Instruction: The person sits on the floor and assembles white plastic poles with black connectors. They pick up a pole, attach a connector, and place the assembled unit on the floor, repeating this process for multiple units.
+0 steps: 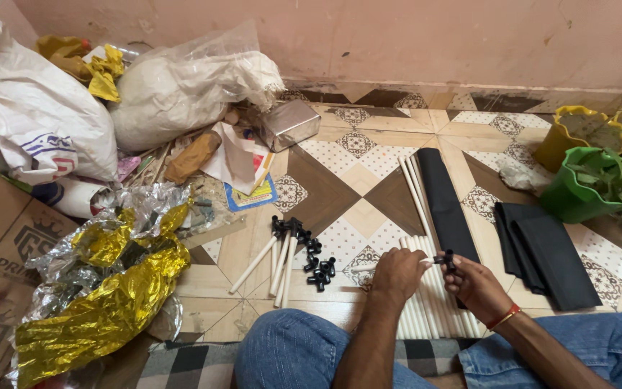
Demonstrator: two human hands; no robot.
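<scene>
A pale pink plastered wall (412, 36), scuffed and stained, meets a floor of glossy beige and brown patterned ceramic tiles (340, 194) along a dark tiled skirting strip (368, 95). Soft, even daylight fills the corner.

Bare floor (340, 194) lay open ahead of my hands up to the wall. To my left, loose black connectors (317, 268) and crumpled gold foil (109, 288) crowded the way; to my right, folded black cloth (545, 252) and green pots (592, 184) blocked it.

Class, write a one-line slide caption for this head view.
Two hands, left and right, join a black connector to a white rod.
</scene>
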